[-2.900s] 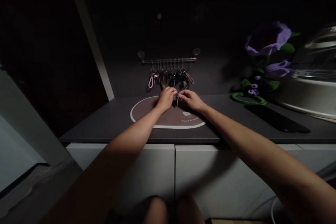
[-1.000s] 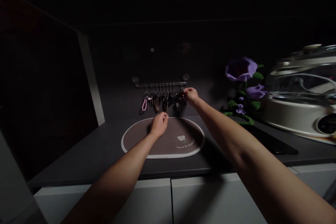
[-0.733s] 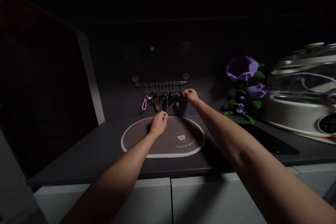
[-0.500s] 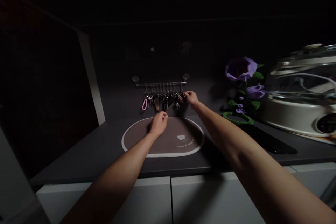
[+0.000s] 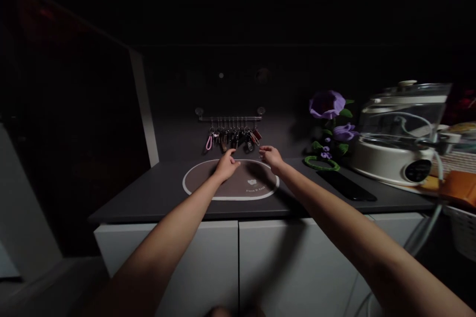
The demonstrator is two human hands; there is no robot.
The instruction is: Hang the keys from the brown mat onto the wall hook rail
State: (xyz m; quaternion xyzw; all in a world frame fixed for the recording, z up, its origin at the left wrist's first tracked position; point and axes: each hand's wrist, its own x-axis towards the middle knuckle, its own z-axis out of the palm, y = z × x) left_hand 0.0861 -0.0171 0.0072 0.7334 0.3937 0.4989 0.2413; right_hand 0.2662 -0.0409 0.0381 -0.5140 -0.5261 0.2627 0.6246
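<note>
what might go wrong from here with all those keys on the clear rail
The small metal keys hang crowded together, so they could tangle or knock each other loose. The thin clear plastic rail has a round transparent mount at each end; one might give under the load. The bare right hand is near the dark red rectangular tag and could brush it off.

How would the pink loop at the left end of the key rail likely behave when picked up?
The pink loop is probably light, being small and thin. It would likely swing, since it dangles below the clear rail, and might jostle the keys crowded beside it.
</note>
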